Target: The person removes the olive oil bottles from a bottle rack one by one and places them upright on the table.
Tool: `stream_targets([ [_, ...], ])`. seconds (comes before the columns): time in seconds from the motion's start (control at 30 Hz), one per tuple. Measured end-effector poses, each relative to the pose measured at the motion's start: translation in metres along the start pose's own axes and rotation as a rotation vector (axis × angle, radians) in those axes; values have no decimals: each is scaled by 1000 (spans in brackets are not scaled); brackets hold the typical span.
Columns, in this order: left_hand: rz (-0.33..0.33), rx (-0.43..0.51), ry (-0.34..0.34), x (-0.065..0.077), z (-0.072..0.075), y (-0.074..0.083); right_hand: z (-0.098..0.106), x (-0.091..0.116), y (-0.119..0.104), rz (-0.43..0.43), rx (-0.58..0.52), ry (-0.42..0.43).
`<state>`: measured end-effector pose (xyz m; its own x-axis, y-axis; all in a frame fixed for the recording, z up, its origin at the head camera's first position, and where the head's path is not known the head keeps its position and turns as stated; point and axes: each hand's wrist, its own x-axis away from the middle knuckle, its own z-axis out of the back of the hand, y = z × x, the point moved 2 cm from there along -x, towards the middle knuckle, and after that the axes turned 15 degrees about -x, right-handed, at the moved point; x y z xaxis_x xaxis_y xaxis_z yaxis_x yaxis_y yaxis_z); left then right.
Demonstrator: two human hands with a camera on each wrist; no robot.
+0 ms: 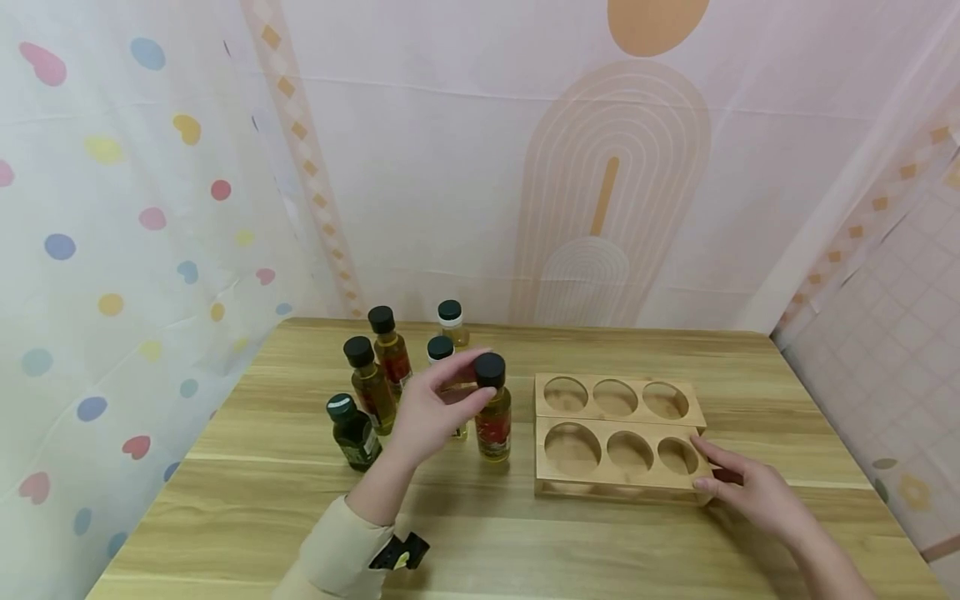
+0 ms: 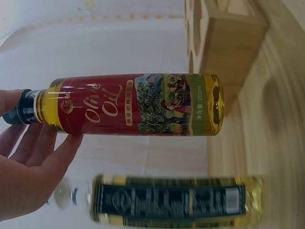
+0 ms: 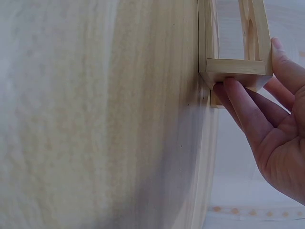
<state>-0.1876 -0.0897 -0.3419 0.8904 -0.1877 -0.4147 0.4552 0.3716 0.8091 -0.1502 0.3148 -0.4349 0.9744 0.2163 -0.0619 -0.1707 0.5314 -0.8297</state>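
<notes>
My left hand [image 1: 427, 412] pinches an olive oil bottle [image 2: 143, 105] around its dark cap and neck. This bottle stands upright, with a red label and a painted tree scene, just left of a wooden rack [image 1: 617, 493]. My right hand [image 1: 761, 496] holds the front right corner of that rack, thumb at the top edge and fingers against the end panel [image 3: 236, 67]. The rack is stepped, with two rows of round holes and no bottles in them. Behind my left hand a clear-glass bottle [image 2: 171, 200] with a dark label is partly hidden.
Two red-labelled oil bottles [image 1: 373, 396] [image 1: 393, 354] stand to the left, with a short dark green bottle [image 1: 356, 435] in front. A white-collared bottle [image 1: 452, 321] is at the back. Patterned cloth [image 1: 420, 167] rises behind the wooden table [image 1: 487, 550].
</notes>
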Motion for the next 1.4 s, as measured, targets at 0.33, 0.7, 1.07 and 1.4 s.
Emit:
stream_targets([
  [0.33, 89, -62, -3, 20, 26, -9, 0, 1, 0, 3, -3, 1],
  [0.7, 130, -60, 7, 34, 37, -44, 1, 2, 0, -11, -21, -6],
  [1.07, 127, -107, -8, 40, 44, -25, -1, 2, 3, -2, -26, 0],
  [1.4, 118, -109, -6, 42, 45, -55, 0, 2, 2, -5, -20, 8],
])
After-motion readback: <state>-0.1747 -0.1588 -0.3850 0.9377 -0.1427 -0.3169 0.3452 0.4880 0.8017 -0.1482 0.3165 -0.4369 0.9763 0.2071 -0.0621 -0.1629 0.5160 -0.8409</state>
